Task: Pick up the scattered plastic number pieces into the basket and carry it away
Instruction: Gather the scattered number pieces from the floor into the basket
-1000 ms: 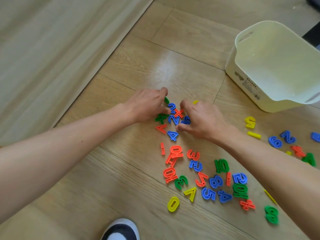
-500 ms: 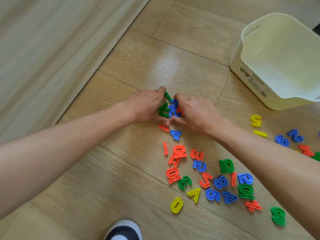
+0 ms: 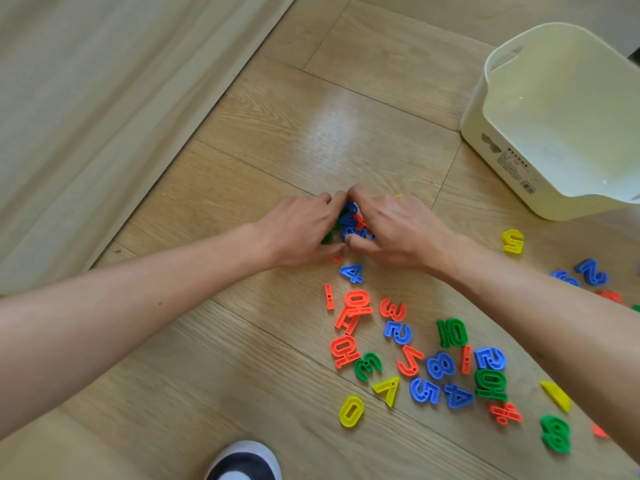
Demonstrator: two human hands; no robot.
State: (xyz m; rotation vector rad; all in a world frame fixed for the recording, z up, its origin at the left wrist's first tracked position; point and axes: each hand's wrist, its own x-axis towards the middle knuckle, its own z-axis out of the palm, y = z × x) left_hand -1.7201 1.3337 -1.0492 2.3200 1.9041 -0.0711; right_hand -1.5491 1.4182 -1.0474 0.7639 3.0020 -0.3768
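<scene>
Head view, looking down on a wood-plank floor [image 3: 311, 133]. Both bare forearms come in from the lower left and lower right and meet at centre frame.

- Left hand [image 3: 301, 230] and right hand [image 3: 398, 230]: cupped toward each other around a small heap [image 3: 349, 221] of number pieces. Blue pieces show on top, with green at the left side and a bit of red at the right.
- The fingers [image 3: 329, 199] of both hands are curled inward. The index tips touch above the heap and the thumbs meet below it, so the heap is enclosed between the palms (whether it is lifted or rests on the floor: cannot tell).
- Blue 4 [image 3: 352, 273]: lies flat on the floor just below the thumbs, apart from both hands.
- Loose pieces [image 3: 433, 365]: red, blue, green and yellow, spread across the lower centre and lower right, partly under the right forearm. A yellow 0 [image 3: 350, 411] lies lowest on the left of this spread.
- A yellow 5 [image 3: 512, 241] and a few blue and red pieces lie at the right edge, above the right forearm.
- Basket [image 3: 502, 157]: white plastic, upper right of frame, standing on the floor well apart from the hands. Its opening faces the camera, with a handle cut-out at the near rim and a printed label on its side wall.
- Shoe [image 3: 244, 462]: dark and white toe at the bottom centre edge.
- A pale beige surface [image 3: 104, 116] fills the upper left.
</scene>
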